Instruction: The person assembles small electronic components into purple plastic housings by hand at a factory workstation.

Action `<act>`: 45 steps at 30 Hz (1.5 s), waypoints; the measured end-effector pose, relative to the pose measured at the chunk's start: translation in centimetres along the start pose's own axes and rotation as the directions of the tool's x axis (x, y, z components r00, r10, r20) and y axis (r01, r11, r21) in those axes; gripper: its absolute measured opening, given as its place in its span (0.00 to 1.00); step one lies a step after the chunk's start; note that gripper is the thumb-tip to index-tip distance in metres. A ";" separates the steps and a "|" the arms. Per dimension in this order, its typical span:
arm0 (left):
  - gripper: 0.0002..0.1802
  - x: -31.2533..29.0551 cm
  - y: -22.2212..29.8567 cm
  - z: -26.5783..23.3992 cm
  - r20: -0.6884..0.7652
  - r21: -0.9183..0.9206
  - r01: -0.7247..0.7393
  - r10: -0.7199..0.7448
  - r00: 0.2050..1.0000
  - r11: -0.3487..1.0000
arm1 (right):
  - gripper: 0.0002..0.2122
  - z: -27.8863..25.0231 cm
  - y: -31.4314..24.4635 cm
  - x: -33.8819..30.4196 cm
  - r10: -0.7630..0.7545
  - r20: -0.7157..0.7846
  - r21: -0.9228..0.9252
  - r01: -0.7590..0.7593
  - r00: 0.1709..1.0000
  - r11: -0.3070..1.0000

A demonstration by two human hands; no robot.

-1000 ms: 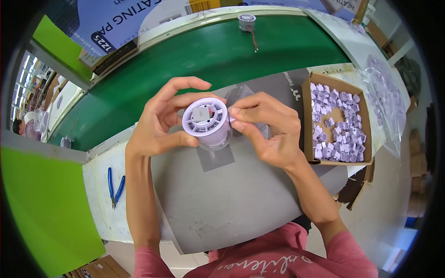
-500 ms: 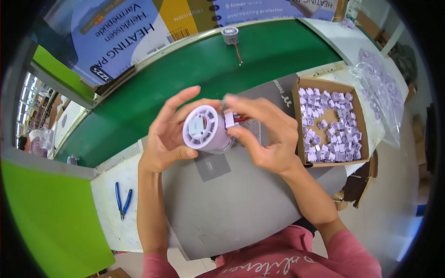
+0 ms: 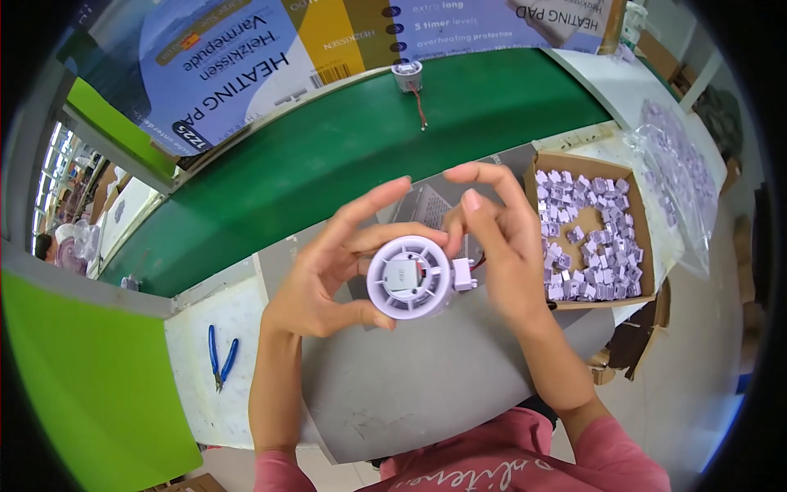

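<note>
A lilac round fan-like motor housing (image 3: 440, 283), spoked around a pale square centre, is held by my left hand (image 3: 320, 279), its thumb below and fingers around the far side. A small lilac clip-like block (image 3: 462, 275) sits against the housing's right side, with red and dark wire beside it. My right hand (image 3: 504, 246) is raised just right of the housing, fingers apart and bent. One fingertip is close to the housing's upper right edge; I cannot tell whether it touches. I see nothing gripped in that hand.
A cardboard box (image 3: 648, 246) of small lilac blocks stands right, beside a clear plastic bag (image 3: 672, 189) of similar parts. Blue-handled cutters (image 3: 221, 358) lie left. On the green surface (image 3: 320, 123) rests another motor unit (image 3: 407, 78) with red wires. Printed cartons (image 3: 221, 74) stand behind.
The housing has moved right and nearer me, turning more face-up. My right thumb and finger have come off the small lilac block, and that hand has shifted right.
</note>
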State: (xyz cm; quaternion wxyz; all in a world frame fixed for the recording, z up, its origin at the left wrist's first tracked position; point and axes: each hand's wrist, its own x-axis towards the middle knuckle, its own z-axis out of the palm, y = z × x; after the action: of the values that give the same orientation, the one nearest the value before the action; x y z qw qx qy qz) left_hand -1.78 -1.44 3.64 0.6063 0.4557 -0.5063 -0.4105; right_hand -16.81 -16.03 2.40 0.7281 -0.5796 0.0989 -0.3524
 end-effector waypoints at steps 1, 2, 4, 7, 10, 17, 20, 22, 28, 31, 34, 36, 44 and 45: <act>0.69 0.1 -0.2 0.4 0.026 -0.004 -0.016 0.016 1.000 1.000 | 0.12 -0.4 0.2 0.3 0.020 0.020 -0.040 -0.019 1.000 0.999; 0.69 0.1 -0.4 0.6 0.028 -0.009 -0.010 0.011 1.000 1.000 | 0.13 -0.5 0.4 0.6 0.014 0.020 -0.065 -0.013 1.000 0.998; 0.62 0.3 -1.0 1.1 0.111 0.028 -0.018 0.015 0.994 0.999 | 0.14 -0.6 0.6 0.6 0.055 0.030 -0.078 -0.053 0.998 0.996; 0.61 0.5 -1.7 1.5 0.130 0.015 -0.020 0.018 0.991 1.000 | 0.13 -1.0 1.2 0.7 0.110 0.129 0.017 -0.113 0.986 0.993; 0.60 0.4 -1.9 1.8 0.117 0.005 -0.013 0.013 0.993 1.000 | 0.12 -0.7 1.6 0.5 0.091 0.158 0.049 -0.100 0.983 0.994; 0.52 -0.2 -2.5 1.9 0.111 0.010 -0.079 0.078 0.991 0.997 | 0.12 -0.4 1.2 -0.2 0.154 0.271 0.156 -0.201 0.950 0.967; 0.50 -1.0 -1.1 1.1 0.140 0.158 -0.054 0.032 0.990 0.986 | 0.12 0.0 1.0 -0.3 0.163 0.310 0.080 -0.197 0.937 0.977; 0.54 -0.4 -0.1 1.2 0.117 0.244 -0.027 -0.002 0.993 0.970 | 0.12 0.1 1.8 -0.1 0.117 0.292 0.069 -0.143 0.949 0.987; 0.59 0.2 0.4 1.3 0.105 0.127 -0.042 0.028 0.994 0.991 | 0.13 -0.6 0.7 0.4 -0.023 0.145 0.003 0.023 0.989 1.000; 0.63 -0.4 1.6 -0.6 -0.069 0.228 -0.105 0.124 0.990 0.968 | 0.08 -1.0 -0.2 0.0 -0.243 0.036 -0.240 0.244 0.969 0.940; 0.62 -2.1 3.1 -4.8 -0.327 0.308 -0.072 0.177 0.928 0.948 | 0.05 -2.5 -3.7 -1.7 -0.264 0.064 -0.496 0.260 0.962 0.828; 0.58 -3.1 3.1 -8.4 -0.433 0.360 -0.001 0.168 0.885 0.933 | 0.05 -4.3 -6.3 -3.0 -0.169 0.113 -0.706 0.199 0.979 0.680; 0.55 -9.5 -0.6 -20.1 -0.692 0.396 0.211 0.139 0.709 0.894 | 0.13 -14.3 -6.8 -3.9 0.109 0.093 -0.996 0.093 0.990 0.013; 0.55 -10.0 -1.3 -20.6 -0.693 0.394 0.210 0.140 0.707 0.895 | 0.14 -14.8 -6.8 -4.0 0.201 0.100 -0.995 0.103 0.975 -0.006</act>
State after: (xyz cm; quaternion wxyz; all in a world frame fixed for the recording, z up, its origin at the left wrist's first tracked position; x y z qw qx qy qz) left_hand 16.98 10.64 -1.51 0.6242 0.7132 -0.3062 -0.0895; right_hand -30.60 -25.51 2.98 0.1195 -0.9539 0.2608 -0.0878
